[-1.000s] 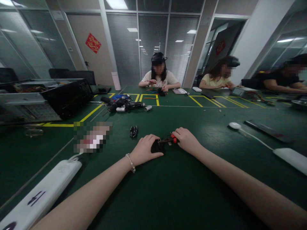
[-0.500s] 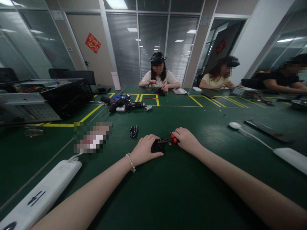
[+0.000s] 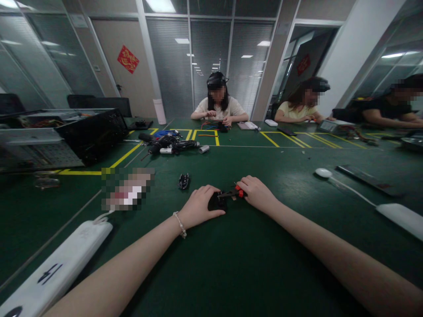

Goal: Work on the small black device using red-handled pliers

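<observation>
My left hand (image 3: 199, 204) is closed around a small flat black part (image 3: 216, 204) on the green table, thumb in front and fingers behind. My right hand (image 3: 256, 192) grips needle-nose pliers (image 3: 229, 193) by their red handles, which it mostly covers. The dark jaws point left and reach over the black part; whether they pinch anything there is too small to tell. Just beyond my left hand lies another small black part (image 3: 183, 181), apart from both hands.
A white power strip (image 3: 62, 264) runs along the left, beside a blurred-out flat object (image 3: 128, 189). An open computer case (image 3: 66, 136) stands at far left. Tools and cables (image 3: 168, 143) lie ahead. A white mouse-like device (image 3: 323, 173) is right. Several people sit across the table.
</observation>
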Action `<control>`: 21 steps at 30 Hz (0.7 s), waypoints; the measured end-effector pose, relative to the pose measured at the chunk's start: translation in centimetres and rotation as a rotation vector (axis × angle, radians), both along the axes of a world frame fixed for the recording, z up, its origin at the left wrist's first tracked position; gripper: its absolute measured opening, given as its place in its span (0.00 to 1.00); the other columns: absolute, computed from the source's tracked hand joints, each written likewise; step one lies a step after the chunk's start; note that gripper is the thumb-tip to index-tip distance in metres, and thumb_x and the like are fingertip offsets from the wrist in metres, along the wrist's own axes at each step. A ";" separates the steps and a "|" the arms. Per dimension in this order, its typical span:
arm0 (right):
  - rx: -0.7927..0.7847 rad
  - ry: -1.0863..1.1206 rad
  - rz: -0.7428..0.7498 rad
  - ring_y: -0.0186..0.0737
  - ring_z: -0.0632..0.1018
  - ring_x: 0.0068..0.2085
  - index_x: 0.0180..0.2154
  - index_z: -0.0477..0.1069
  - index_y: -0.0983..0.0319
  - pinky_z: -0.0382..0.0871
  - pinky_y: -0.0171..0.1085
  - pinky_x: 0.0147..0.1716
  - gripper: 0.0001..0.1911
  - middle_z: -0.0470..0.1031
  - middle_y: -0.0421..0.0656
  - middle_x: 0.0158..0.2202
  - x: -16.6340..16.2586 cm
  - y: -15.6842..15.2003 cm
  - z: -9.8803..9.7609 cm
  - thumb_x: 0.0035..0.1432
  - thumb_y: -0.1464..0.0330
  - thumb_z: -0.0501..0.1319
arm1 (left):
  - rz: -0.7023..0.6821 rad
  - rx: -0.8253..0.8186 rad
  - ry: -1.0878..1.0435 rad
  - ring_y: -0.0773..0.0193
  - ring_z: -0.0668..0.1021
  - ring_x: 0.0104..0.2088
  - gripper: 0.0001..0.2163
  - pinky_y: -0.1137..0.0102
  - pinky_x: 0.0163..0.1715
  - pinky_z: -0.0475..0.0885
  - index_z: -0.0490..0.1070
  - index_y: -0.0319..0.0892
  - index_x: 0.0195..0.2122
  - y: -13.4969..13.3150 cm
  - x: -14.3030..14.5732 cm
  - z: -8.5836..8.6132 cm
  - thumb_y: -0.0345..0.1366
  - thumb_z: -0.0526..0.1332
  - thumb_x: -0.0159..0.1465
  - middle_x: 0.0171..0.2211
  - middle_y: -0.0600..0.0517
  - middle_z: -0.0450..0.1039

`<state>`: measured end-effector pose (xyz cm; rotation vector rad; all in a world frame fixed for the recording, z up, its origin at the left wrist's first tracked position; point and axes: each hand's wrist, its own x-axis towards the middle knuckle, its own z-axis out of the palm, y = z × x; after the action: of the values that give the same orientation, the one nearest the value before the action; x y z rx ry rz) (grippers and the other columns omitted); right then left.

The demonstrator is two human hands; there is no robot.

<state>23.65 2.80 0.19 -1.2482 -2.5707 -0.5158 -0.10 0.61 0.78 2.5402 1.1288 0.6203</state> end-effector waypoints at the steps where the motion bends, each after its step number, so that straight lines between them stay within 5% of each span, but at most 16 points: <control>1: -0.001 -0.004 -0.002 0.42 0.67 0.36 0.39 0.67 0.66 0.61 0.38 0.35 0.17 0.68 0.47 0.35 0.0 0.0 0.0 0.43 0.79 0.56 | 0.001 0.005 0.002 0.54 0.68 0.45 0.24 0.60 0.42 0.64 0.60 0.45 0.47 0.0 0.0 0.0 0.50 0.61 0.52 0.45 0.49 0.64; 21: -0.008 0.007 -0.004 0.42 0.67 0.38 0.40 0.66 0.65 0.61 0.39 0.37 0.18 0.69 0.48 0.37 0.1 0.0 -0.1 0.44 0.79 0.56 | 0.015 -0.036 0.009 0.54 0.68 0.46 0.25 0.60 0.43 0.63 0.60 0.46 0.48 -0.1 0.1 0.3 0.51 0.60 0.52 0.47 0.49 0.64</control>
<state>23.76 2.79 0.12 -1.2552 -2.5679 -0.5016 -0.04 0.52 1.12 2.5086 1.1532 0.5876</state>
